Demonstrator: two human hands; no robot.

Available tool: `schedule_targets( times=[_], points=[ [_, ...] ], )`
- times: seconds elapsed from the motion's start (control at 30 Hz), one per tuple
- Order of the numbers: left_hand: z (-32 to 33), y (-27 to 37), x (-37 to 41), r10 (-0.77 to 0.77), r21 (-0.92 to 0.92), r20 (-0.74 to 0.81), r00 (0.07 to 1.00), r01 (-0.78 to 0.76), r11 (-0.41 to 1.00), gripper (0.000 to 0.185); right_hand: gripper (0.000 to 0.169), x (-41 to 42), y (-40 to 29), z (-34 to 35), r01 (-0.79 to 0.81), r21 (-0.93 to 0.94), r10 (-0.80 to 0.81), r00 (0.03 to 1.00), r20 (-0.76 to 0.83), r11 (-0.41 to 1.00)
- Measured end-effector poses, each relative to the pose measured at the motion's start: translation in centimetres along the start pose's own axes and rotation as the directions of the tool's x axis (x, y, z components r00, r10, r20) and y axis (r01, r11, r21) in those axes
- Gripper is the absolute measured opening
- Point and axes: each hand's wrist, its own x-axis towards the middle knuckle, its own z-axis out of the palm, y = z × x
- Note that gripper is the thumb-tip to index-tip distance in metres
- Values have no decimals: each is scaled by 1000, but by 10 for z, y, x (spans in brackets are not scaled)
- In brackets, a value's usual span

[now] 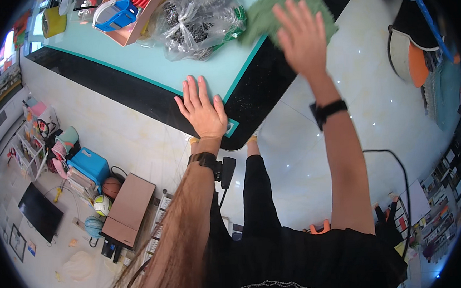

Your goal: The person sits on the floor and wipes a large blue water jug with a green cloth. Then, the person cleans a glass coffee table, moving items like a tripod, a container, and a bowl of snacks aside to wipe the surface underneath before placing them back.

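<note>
My right hand (303, 40) lies with fingers spread on top of a green cloth (260, 17), which is slightly blurred and covers part of the table's right edge. Flat on the near corner of the table (155, 85), my left hand (202, 108) holds nothing, its fingers apart. The table has a pale green top panel with a black border. A knotted clear plastic bag (203, 25) with dark contents sits just beyond my left hand, to the left of the cloth. Each wrist wears a black strap.
Left of the bag stands a pink box (127, 37) with a blue and white watch-like item (115, 15). A roll of yellow tape (54, 22) is farther left. A stool with an orange part (417, 65) stands right of the table. Another person (389, 223) is at the lower right.
</note>
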Motion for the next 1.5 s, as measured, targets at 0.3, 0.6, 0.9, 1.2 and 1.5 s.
schedule_targets(
  times=[0.3,0.6,0.9,1.2,1.5],
  points=[
    [1,0,-2,-28,5,8,1000,28,1000,60,45,-44,-73,-2,-152,-40,157,966,204,988],
    [0,0,-3,-35,7,10,999,35,999,59,58,-46,-46,-11,-75,72,56,971,233,995],
    [-2,2,0,-22,7,16,1000,22,1000,60,49,50,63,9,-188,-107,178,979,-98,976],
    [-2,2,-2,-38,20,15,999,37,999,59,55,-28,-20,-16,-70,51,52,953,299,996],
    [7,-7,-8,-33,23,50,998,32,999,59,51,163,153,3,-45,-158,47,999,8,986]
  ],
)
